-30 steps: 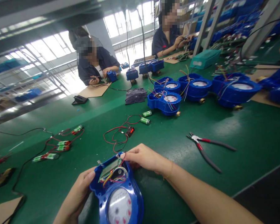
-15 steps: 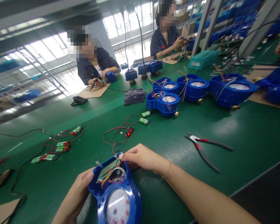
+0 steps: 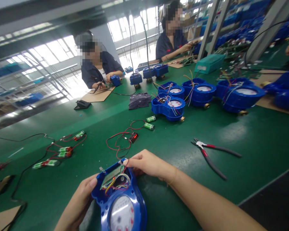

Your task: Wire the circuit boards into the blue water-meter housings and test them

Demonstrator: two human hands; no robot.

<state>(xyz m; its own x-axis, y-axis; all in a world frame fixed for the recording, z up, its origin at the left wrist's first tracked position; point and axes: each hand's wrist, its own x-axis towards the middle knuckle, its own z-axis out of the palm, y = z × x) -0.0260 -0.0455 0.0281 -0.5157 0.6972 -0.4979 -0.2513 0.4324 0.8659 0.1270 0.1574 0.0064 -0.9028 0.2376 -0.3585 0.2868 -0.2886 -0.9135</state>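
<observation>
The left hand point(image 3: 78, 200) grips a blue water meter point(image 3: 120, 200) steady on the near green bench point(image 3: 255, 134) while the right hand point(image 3: 148, 163) pinches red wires point(image 3: 117, 144) at its far rim.

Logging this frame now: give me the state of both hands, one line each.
Left hand: closed on the left side of the blue meter housing.
Right hand: fingertips pinched at the housing's top edge by the red wires; what they grip cannot be told.

Both hands, left point(image 3: 78, 202) and right point(image 3: 148, 164), are bare, forearms without sleeves.
</observation>
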